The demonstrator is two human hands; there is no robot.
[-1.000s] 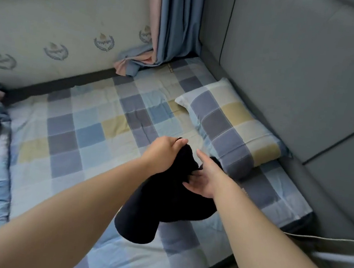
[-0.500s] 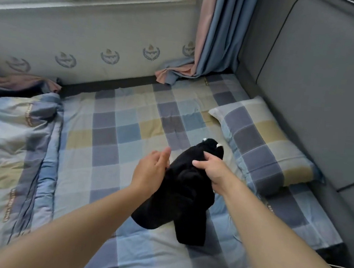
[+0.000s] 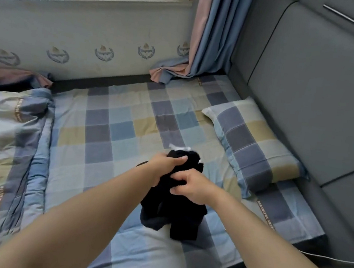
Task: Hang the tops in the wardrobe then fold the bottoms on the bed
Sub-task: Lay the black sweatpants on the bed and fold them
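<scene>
left hand [image 3: 163, 167] and right hand [image 3: 192, 185]: both squeeze the black bottoms [image 3: 174, 212] | soft, light, floppy | hold waistband edges | over the bed [image 3: 117, 127]

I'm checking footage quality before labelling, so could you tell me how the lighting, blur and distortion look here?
Head view: soft, even daylight, no glare or hard shadows; wide-angle bending curves the grey headboard; the black garment shows almost no fold detail; left hand and right hand are reasonably sharp.
</scene>
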